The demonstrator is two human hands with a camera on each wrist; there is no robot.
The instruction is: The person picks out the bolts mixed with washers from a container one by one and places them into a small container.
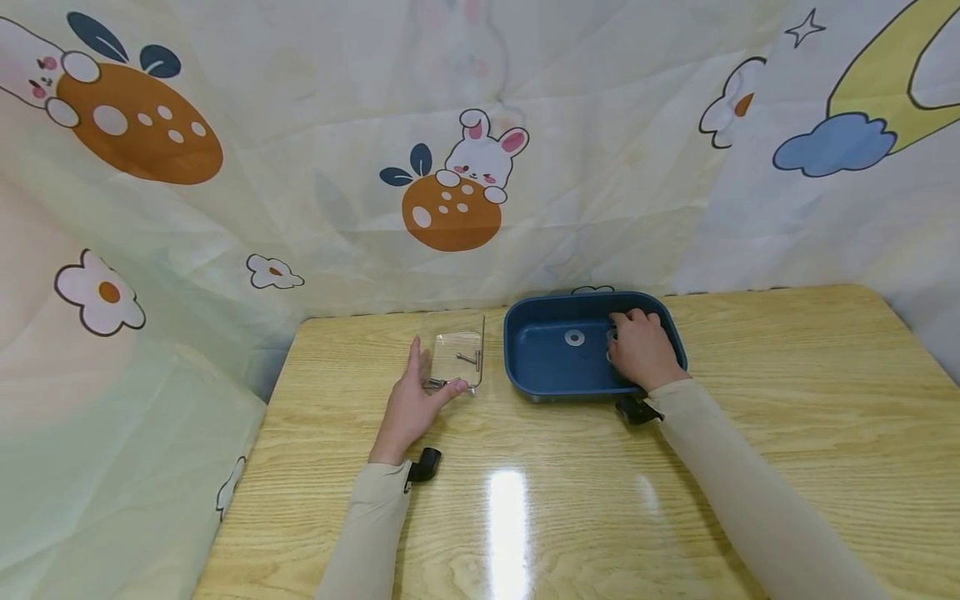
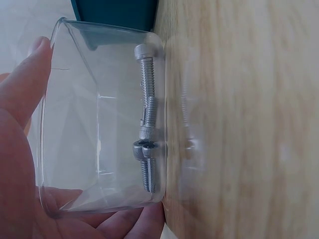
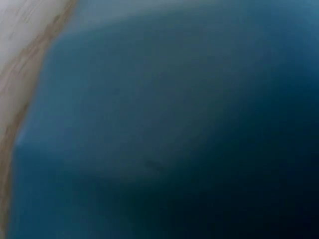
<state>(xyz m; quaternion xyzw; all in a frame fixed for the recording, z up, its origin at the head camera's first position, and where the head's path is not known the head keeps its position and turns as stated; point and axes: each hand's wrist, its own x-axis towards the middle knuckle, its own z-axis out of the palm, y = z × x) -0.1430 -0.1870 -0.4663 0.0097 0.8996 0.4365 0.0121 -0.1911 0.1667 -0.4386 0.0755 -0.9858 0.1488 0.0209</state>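
Note:
My left hand (image 1: 411, 408) holds a clear plastic box (image 1: 459, 323) on the table, thumb along the near side and fingers around the left side. Inside lie several silver socket-head bolts (image 2: 148, 89), seen close up in the left wrist view. My right hand (image 1: 643, 350) reaches over the near right rim into a dark blue tray (image 1: 547, 358), fingers bent down toward its floor. One washer (image 1: 574, 337) lies flat in the tray's middle. Beside the right fingertips another ring-like piece (image 1: 611, 334) partly shows; I cannot tell if the fingers pinch it.
Both containers stand side by side near the back edge of the wooden table (image 1: 570, 500), close to a printed cloth backdrop (image 1: 337, 167). Blue tray wall (image 3: 124, 99) fills the blurred right wrist view.

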